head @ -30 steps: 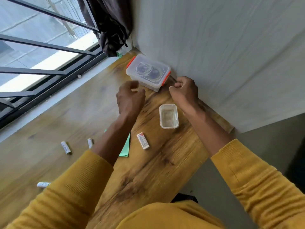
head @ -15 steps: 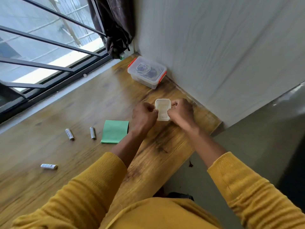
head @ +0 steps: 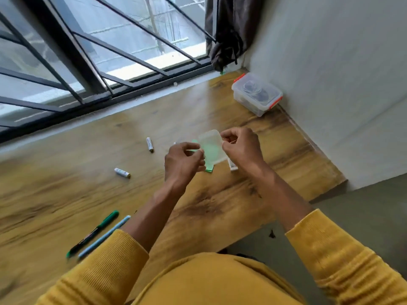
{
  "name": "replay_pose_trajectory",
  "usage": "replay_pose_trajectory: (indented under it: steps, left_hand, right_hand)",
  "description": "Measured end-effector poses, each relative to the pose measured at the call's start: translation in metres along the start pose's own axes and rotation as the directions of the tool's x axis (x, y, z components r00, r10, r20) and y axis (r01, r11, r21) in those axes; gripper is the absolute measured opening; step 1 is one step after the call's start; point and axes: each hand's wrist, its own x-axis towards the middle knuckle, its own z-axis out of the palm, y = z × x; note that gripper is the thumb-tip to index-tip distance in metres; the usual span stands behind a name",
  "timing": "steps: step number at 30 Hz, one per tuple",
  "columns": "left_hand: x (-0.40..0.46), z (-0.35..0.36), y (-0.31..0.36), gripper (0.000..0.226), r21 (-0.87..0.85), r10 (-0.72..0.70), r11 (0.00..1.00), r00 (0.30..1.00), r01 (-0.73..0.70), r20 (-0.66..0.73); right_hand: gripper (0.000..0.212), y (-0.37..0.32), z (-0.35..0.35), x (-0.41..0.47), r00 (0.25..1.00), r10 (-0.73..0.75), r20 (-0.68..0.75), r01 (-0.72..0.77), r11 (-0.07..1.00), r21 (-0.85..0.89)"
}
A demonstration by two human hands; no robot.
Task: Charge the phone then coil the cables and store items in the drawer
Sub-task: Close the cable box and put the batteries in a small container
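The wooden table [head: 66, 194] stands against the window and the wall. On it lie two batteries [head: 149, 144] [head: 122, 173], a green pen [head: 94, 233] beside a light blue pen [head: 104, 236], green paper [head: 209, 170], and a lidded plastic box [head: 256, 93] in the corner.

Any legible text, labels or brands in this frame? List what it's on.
None can be read.
Far battery: dark print along the side, too blurred.
Near battery: faint marks, too small.
Green pen: red label patch, unreadable.
White item by the right hand: no print legible.
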Motion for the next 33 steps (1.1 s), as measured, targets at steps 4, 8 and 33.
replay_pose_trajectory:
  steps: [4, 8, 33]
  left_hand:
    - [-0.019, -0.057, -0.029, 0.019, -0.080, -0.054, 0.996, 0.994, 0.046, -0.099]
    - [-0.036, -0.111, -0.057, 0.023, -0.094, -0.090, 0.993, 0.968, 0.069, -0.235]
    - [-0.041, -0.264, -0.122, 0.014, 0.012, -0.184, 0.976, 0.851, 0.217, -0.491]
  right_hand:
    - [0.021, -0.034, 0.051, -0.010, 0.987, -0.084, 0.137, 0.086, 0.996, -0.002]
    - [0.021, -0.069, 0.101, -0.029, 0.952, -0.148, 0.270, 0.142, 0.989, 0.041]
    - [0.025, -0.147, 0.238, -0.062, 0.847, -0.269, 0.458, 0.281, 0.959, 0.043]
